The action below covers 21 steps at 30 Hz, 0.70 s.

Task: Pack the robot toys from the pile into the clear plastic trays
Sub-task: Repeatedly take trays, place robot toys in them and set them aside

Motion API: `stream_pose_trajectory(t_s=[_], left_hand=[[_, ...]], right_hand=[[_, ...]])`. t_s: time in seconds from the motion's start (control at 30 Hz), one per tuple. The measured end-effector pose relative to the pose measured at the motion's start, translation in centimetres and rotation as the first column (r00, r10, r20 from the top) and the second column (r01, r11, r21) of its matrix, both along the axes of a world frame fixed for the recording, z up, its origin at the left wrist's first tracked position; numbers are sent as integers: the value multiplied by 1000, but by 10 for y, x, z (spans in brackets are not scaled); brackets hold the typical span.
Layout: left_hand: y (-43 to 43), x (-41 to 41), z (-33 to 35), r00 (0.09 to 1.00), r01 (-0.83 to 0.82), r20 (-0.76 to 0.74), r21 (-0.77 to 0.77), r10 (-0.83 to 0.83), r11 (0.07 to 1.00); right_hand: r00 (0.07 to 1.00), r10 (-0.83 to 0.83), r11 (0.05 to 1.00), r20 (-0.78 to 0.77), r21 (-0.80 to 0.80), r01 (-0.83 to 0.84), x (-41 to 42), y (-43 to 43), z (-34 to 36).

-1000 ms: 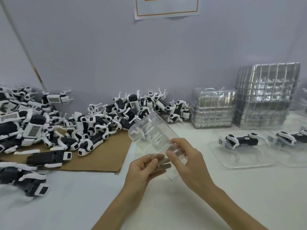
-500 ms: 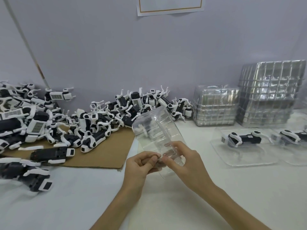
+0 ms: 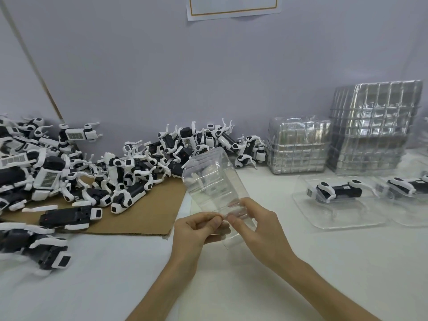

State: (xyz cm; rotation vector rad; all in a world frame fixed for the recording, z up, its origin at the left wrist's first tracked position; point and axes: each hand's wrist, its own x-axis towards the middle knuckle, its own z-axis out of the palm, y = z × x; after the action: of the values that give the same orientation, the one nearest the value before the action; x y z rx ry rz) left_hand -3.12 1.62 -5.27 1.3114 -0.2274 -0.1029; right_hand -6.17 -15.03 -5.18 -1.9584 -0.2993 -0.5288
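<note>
I hold a clear plastic tray (image 3: 209, 181) tilted upright above the white table, its far end pointing away from me. My left hand (image 3: 196, 230) pinches its near edge, and my right hand (image 3: 259, 230) grips the same edge from the right, fingertips nearly touching. A pile of black-and-white robot toys (image 3: 129, 165) lies to the left, partly on a brown cardboard sheet (image 3: 148, 214). To the right, two clear trays each hold one robot toy: the nearer filled tray (image 3: 335, 193) and another filled tray (image 3: 410, 186) at the frame edge.
Two stacks of empty clear trays stand against the wall at the right: a low stack (image 3: 298, 147) and a taller stack (image 3: 372, 126). More robot toys (image 3: 34, 251) lie at the near left on the white table (image 3: 301, 274). A paper sheet (image 3: 234, 5) hangs on the wall.
Both hands shifted their grip on the tray's near edge; the fingertips have drawn closer together. The tray stays tilted in about the same place.
</note>
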Motion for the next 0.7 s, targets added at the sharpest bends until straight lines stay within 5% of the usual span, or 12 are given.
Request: stream_pose_trajectory(t_s=[0.23, 0.7], left_hand=[[-4, -5, -1, 953, 304, 32, -84, -302, 949], [-1, -1, 2, 1000, 2, 8, -4, -2, 1000]], right_hand=[[1000, 16, 1000, 13, 14, -16, 0, -1, 1], [989, 118, 991, -92, 81, -110, 5, -4, 7]])
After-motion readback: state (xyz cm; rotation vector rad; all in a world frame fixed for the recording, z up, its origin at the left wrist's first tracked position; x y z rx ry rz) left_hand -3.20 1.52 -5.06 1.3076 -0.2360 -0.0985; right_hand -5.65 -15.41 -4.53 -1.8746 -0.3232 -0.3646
